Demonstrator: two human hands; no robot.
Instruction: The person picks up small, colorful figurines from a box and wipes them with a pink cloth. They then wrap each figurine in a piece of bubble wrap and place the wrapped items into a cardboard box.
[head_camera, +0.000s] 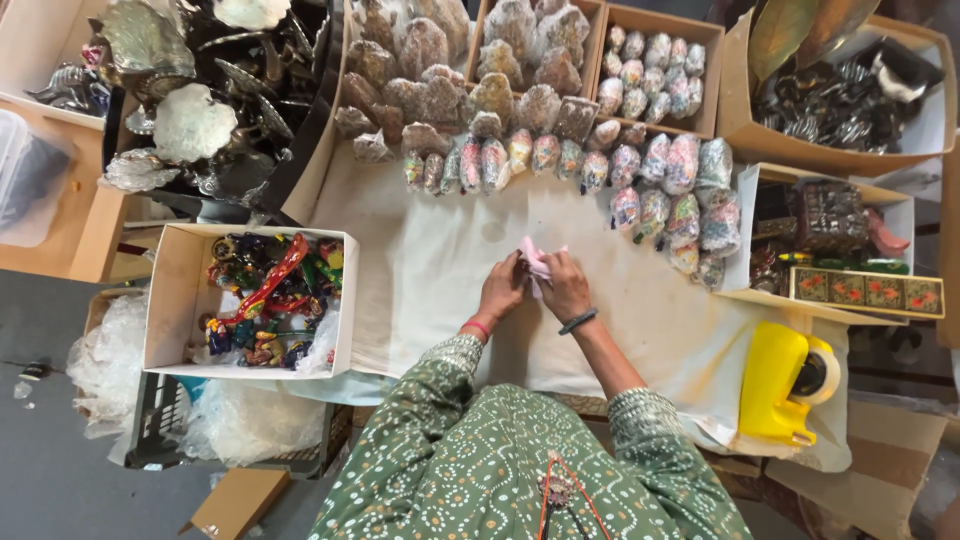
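Both hands meet over the middle of a cream cloth-covered table. My left hand and my right hand are closed together on a small pink piece of paper or wrap that sticks up between the fingers. Whatever lies inside the wrap is hidden by my fingers. A red band sits on my left wrist and a dark bangle on my right. Just beyond the hands runs a row of small figurines wrapped in clear plastic.
A white box of colourful painted figurines stands at my left. A yellow tape dispenser lies at my right. Cardboard boxes of wrapped items, metal ornaments and painted boxes ring the table.
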